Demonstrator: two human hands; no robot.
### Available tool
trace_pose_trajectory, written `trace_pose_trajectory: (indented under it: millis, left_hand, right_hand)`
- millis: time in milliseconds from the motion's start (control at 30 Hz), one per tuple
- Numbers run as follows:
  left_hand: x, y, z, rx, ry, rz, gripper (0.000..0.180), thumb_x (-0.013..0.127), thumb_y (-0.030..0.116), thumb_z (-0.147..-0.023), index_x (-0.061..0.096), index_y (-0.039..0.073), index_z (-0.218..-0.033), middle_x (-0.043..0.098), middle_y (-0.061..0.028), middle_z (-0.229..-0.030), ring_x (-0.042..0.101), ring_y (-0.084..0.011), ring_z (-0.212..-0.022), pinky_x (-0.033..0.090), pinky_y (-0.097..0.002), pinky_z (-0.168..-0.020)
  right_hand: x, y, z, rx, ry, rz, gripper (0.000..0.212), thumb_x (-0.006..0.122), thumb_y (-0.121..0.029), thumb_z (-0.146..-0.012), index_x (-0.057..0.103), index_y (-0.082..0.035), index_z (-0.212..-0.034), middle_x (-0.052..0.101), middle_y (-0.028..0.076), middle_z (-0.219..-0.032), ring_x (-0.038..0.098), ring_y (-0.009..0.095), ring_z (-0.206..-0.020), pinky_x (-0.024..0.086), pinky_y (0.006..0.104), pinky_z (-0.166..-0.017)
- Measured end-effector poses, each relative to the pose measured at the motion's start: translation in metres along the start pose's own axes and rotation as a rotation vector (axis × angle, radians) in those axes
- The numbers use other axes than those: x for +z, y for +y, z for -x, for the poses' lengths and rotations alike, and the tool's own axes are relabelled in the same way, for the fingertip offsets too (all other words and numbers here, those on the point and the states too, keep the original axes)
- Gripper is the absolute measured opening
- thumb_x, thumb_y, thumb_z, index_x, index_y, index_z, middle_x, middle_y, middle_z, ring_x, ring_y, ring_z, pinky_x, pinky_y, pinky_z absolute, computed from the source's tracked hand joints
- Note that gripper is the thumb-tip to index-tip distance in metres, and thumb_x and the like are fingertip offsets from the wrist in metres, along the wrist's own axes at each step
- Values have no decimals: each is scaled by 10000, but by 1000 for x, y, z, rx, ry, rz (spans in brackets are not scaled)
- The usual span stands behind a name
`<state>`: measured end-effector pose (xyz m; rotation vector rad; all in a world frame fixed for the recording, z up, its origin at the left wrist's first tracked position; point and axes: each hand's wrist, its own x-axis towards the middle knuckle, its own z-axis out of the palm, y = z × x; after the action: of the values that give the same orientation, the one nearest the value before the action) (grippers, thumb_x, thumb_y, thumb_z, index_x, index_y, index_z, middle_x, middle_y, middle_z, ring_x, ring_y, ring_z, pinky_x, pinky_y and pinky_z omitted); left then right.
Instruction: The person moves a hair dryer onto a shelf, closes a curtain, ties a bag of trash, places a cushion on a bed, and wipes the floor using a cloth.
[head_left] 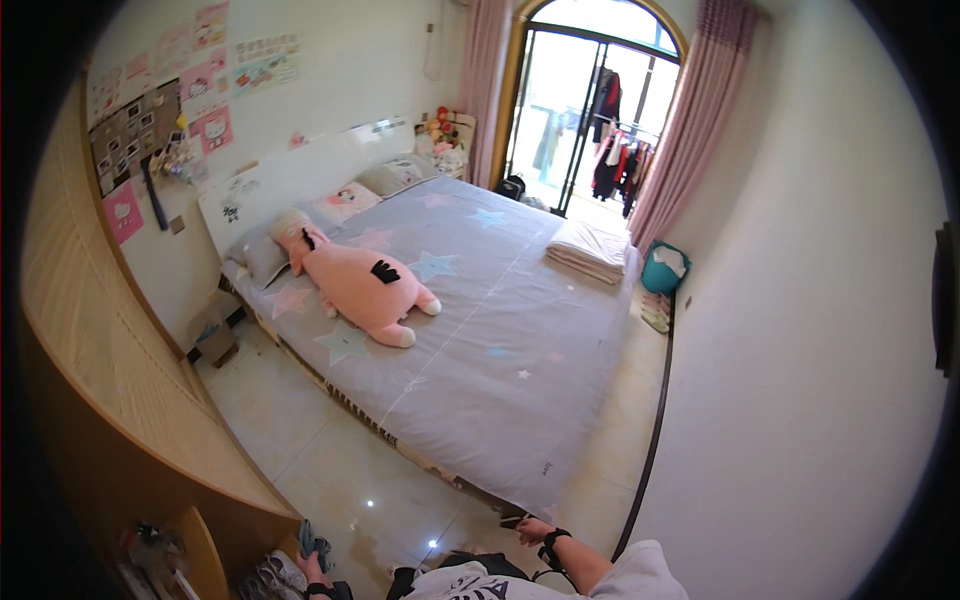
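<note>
Shoe [314, 545] beside right edge of cabinet [150, 380], left hand [313, 568] pinching it, grip partly hidden. Right hand [532, 531] by near corner of bed [470, 345], pinching dark thing [511, 521], too small to identify.

A bedroom in a home: a wide bed [480, 330] with pillows [395, 177], a pink plush toy [365, 288], long curtains [690, 130] and posters [212, 128] on the wall.
</note>
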<state>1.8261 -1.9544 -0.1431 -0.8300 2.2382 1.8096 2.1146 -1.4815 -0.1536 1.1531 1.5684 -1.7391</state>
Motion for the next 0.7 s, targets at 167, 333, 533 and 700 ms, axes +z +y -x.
trace_pose_trajectory:
  millis: [167, 333, 533, 700]
  left_hand:
    - [37, -13, 1, 16, -100, 148, 459, 509, 55, -662, 379, 30, -1102, 493, -102, -981, 489, -218, -848, 396, -310, -714]
    - [47, -40, -22, -160, -212, 148, 303, 510, 118, -674, 496, 60, -970, 525, -77, -894, 500, -224, -813, 428, -358, -687]
    - [126, 11, 17, -304, -375, 211, 292, 506, 130, -680, 504, 63, -964, 524, -76, -900, 501, -231, -818, 429, -374, -700]
    - [208, 28, 34, -350, -575, 306, 284, 503, 140, -685, 510, 66, -959, 523, -76, -906, 501, -236, -823, 430, -387, -711]
  right_hand:
    - [-18, 49, 31, 111, 93, -128, 221, 467, -262, -757, 489, -95, -899, 566, 43, -711, 560, 179, -645, 454, 330, -552]
    - [-28, 108, 54, 71, 257, -236, 239, 470, -264, -748, 491, -97, -918, 554, 54, -762, 545, 194, -692, 443, 335, -589]
    - [-28, 115, 69, 34, 462, -352, 262, 472, -266, -738, 493, -99, -940, 540, 67, -822, 527, 213, -748, 431, 340, -632]
    - [-28, 114, 70, -17, 573, -404, 283, 475, -268, -730, 495, -102, -958, 528, 78, -873, 513, 228, -795, 421, 345, -668]
